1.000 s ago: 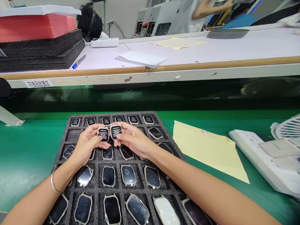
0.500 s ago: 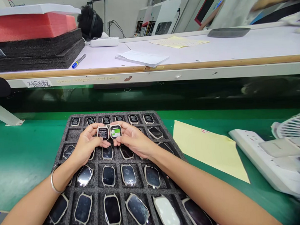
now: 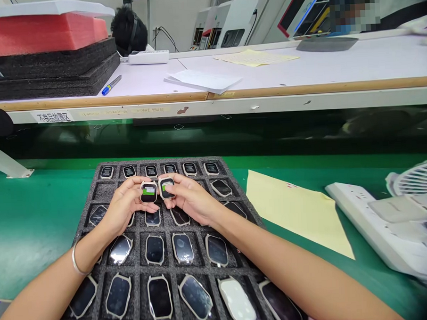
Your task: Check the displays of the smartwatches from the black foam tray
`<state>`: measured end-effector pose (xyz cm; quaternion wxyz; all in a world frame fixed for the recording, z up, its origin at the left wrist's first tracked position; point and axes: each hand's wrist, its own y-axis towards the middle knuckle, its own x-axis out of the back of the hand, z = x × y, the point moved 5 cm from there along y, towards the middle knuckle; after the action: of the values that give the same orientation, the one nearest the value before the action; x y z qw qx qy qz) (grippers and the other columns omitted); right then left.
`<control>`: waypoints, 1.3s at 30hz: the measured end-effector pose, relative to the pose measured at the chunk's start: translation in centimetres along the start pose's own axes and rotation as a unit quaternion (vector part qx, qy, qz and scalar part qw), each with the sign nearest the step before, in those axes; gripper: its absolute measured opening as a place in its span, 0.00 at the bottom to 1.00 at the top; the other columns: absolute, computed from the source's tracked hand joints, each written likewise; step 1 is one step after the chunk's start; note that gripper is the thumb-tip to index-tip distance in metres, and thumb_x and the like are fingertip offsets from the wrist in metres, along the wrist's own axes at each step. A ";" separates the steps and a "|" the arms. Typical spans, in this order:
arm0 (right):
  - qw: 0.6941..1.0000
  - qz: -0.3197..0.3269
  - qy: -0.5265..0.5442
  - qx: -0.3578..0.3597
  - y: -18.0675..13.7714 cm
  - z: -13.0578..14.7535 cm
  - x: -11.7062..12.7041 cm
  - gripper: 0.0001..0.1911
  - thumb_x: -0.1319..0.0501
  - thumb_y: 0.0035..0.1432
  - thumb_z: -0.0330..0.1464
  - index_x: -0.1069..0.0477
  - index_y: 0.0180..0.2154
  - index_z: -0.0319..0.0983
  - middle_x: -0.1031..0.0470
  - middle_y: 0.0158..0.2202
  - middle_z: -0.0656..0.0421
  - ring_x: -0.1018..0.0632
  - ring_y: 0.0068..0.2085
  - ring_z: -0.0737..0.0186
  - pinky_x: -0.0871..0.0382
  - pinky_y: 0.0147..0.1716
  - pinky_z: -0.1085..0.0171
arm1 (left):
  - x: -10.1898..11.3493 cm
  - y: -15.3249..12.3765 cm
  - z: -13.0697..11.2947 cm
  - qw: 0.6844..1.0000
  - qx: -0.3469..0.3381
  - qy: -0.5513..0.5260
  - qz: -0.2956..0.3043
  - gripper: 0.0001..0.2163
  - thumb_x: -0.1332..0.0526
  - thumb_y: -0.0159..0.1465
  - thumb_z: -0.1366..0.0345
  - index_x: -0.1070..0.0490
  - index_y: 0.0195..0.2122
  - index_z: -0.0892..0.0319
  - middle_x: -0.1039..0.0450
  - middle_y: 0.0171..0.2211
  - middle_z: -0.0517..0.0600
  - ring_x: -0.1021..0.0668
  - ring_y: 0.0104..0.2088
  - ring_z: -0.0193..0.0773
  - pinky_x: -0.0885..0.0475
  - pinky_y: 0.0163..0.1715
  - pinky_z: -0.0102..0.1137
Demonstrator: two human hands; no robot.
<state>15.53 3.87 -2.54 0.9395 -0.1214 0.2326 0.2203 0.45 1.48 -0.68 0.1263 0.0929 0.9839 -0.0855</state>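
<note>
My left hand (image 3: 125, 204) pinches a smartwatch body (image 3: 149, 193) whose lit screen shows a green band. Right beside it, my right hand (image 3: 190, 198) grips a second watch body (image 3: 165, 182), its thumb lying over the lit green and white screen. Both watches have pale frames and no straps. Below the hands lies a dark foam tray (image 3: 136, 286) with rows of square pockets. Several more watch bodies sit in them, such as a dark-screened watch (image 3: 160, 298) and one lying with its white back up (image 3: 237, 301). My hands hide some middle pockets.
Yellow paper (image 3: 297, 213) lies right of the tray on the green table, near a white power strip (image 3: 357, 205) and a white fan (image 3: 418, 184). A shelf (image 3: 266, 77) beyond carries papers, a pen (image 3: 111, 85) and stacked foam (image 3: 49, 58). Other people are behind it.
The left watch's screen has gone from white text to a green band. My right thumb has moved up onto its watch's screen. Both watches have shifted slightly right.
</note>
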 end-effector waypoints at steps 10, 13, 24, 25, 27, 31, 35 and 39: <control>1.000 -0.004 -0.016 0.005 -0.1 0.0 -0.2 0.17 0.30 0.49 0.33 0.30 0.41 0.39 0.27 0.28 0.65 0.28 0.23 0.70 0.34 0.24 0.66 | 0.0 -0.1 0.0 1.000 -0.005 0.015 0.003 0.14 0.38 0.56 0.66 0.31 0.43 0.59 0.24 0.35 0.49 0.18 0.26 0.40 0.21 0.31 0.36; 1.000 0.002 -0.026 0.011 -0.2 0.2 -0.3 0.17 0.32 0.48 0.29 0.30 0.42 0.39 0.27 0.29 0.64 0.27 0.24 0.70 0.34 0.26 0.66 | 0.0 0.0 0.0 1.000 -0.006 0.021 -0.003 0.14 0.37 0.55 0.66 0.31 0.43 0.60 0.24 0.36 0.48 0.18 0.26 0.40 0.21 0.30 0.35; 0.999 0.030 -0.040 0.014 -0.2 0.1 -0.3 0.18 0.34 0.50 0.30 0.30 0.45 0.40 0.25 0.29 0.62 0.25 0.26 0.66 0.34 0.29 0.63 | 0.2 -0.1 -0.1 1.000 -0.016 0.010 -0.005 0.13 0.37 0.55 0.66 0.31 0.43 0.59 0.25 0.33 0.48 0.18 0.25 0.39 0.21 0.29 0.35; 0.999 0.031 -0.040 0.014 -0.2 0.1 -0.3 0.17 0.34 0.51 0.31 0.30 0.45 0.40 0.25 0.29 0.62 0.25 0.26 0.66 0.34 0.29 0.63 | 0.3 0.0 -0.1 1.000 -0.018 0.014 -0.006 0.14 0.37 0.55 0.66 0.31 0.43 0.59 0.25 0.34 0.48 0.18 0.26 0.39 0.21 0.30 0.35; 0.999 0.029 -0.043 0.015 -0.2 0.0 -0.3 0.17 0.34 0.52 0.33 0.30 0.45 0.40 0.26 0.29 0.62 0.25 0.26 0.67 0.34 0.30 0.63 | 0.4 0.1 0.0 0.999 -0.020 0.025 -0.011 0.14 0.35 0.56 0.66 0.31 0.43 0.59 0.25 0.35 0.48 0.18 0.25 0.38 0.21 0.30 0.35; 0.998 0.019 -0.055 0.021 -0.2 0.0 -0.2 0.17 0.34 0.53 0.33 0.31 0.46 0.40 0.26 0.28 0.63 0.25 0.26 0.67 0.35 0.30 0.64 | 0.3 0.1 0.1 0.999 -0.020 0.041 -0.019 0.15 0.34 0.57 0.64 0.32 0.44 0.60 0.25 0.37 0.49 0.18 0.26 0.37 0.21 0.30 0.33; 0.999 0.018 -0.045 0.017 -0.2 0.0 -0.3 0.19 0.36 0.49 0.27 0.31 0.45 0.40 0.26 0.30 0.62 0.24 0.27 0.67 0.35 0.30 0.64 | 0.2 0.0 0.0 0.999 -0.019 0.038 -0.021 0.17 0.34 0.56 0.65 0.33 0.46 0.60 0.25 0.39 0.50 0.18 0.27 0.36 0.22 0.32 0.33; 0.999 0.015 -0.040 0.016 -0.2 0.0 -0.3 0.21 0.38 0.46 0.24 0.32 0.45 0.40 0.25 0.29 0.62 0.25 0.27 0.68 0.36 0.30 0.66 | 0.2 0.2 0.0 0.999 -0.023 0.043 -0.021 0.20 0.34 0.53 0.69 0.33 0.48 0.59 0.26 0.41 0.51 0.19 0.27 0.35 0.23 0.32 0.32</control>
<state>15.38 3.62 -2.33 0.9466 -0.0937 0.1997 0.2353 0.29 1.70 -0.79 0.0841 0.0732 0.9919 -0.0615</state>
